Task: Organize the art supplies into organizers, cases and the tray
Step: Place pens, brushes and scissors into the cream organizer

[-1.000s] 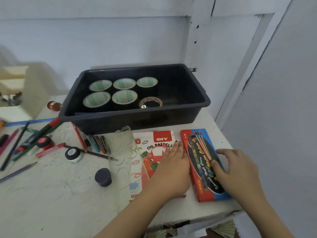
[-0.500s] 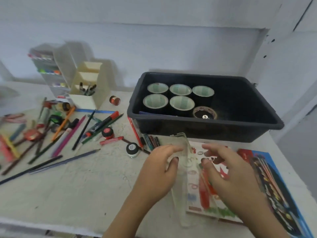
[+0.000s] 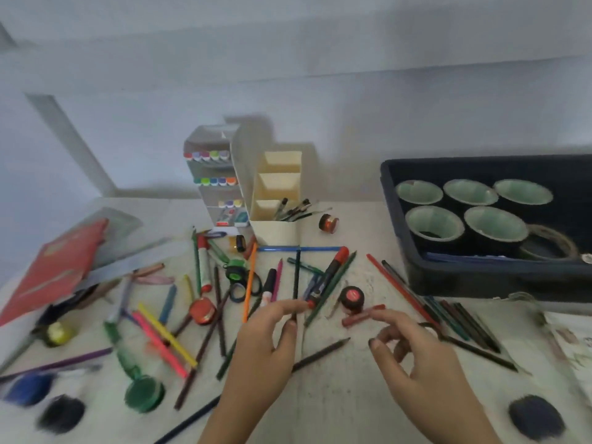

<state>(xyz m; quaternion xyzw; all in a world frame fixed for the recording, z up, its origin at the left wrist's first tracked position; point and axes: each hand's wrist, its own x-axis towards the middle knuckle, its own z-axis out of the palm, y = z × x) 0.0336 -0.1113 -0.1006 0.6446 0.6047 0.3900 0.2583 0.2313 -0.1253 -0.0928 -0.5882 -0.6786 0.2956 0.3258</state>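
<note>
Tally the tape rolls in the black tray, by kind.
Green-lined tape rolls: 5
Smaller tan-rimmed tape roll: 1
Total: 6, all inside the black tray.
</note>
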